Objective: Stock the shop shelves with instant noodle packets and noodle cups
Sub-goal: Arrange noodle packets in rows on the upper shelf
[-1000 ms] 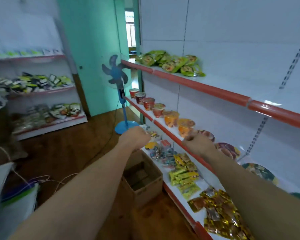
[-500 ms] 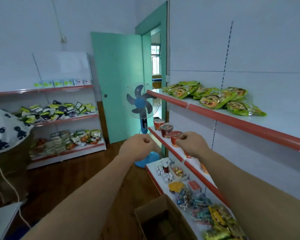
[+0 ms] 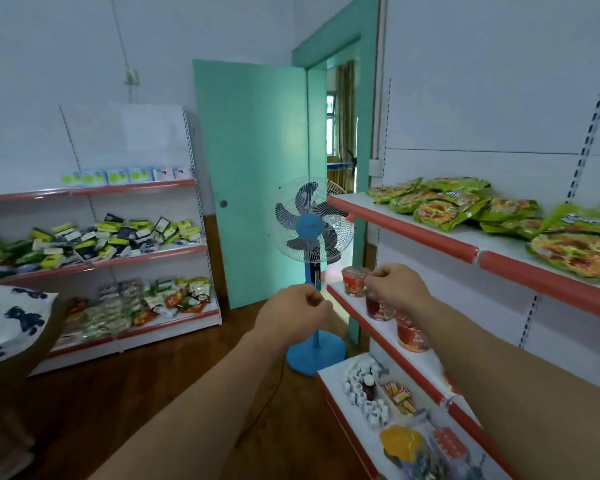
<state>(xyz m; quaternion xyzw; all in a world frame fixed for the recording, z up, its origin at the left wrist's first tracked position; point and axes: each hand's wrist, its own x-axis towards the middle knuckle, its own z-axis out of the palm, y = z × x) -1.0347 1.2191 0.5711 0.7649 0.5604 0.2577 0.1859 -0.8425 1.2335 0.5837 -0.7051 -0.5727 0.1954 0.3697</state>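
Both bare arms reach forward at about chest height. The left hand (image 3: 291,315) is out over the floor in front of the blue standing fan (image 3: 314,233), knuckles up, fingers curled into a loose fist with nothing visible inside it. The right hand (image 3: 397,289) is level with the middle shelf (image 3: 388,337) of the right-hand rack, its fingers (image 3: 373,277) bent inward and pinched together just in front of the noodle cups (image 3: 355,280) lined along that shelf; whether they actually grip a cup or only brush it, I cannot tell. Green noodle packets (image 3: 440,209) lie heaped on the top shelf (image 3: 416,233) above the right forearm, well clear of either hand
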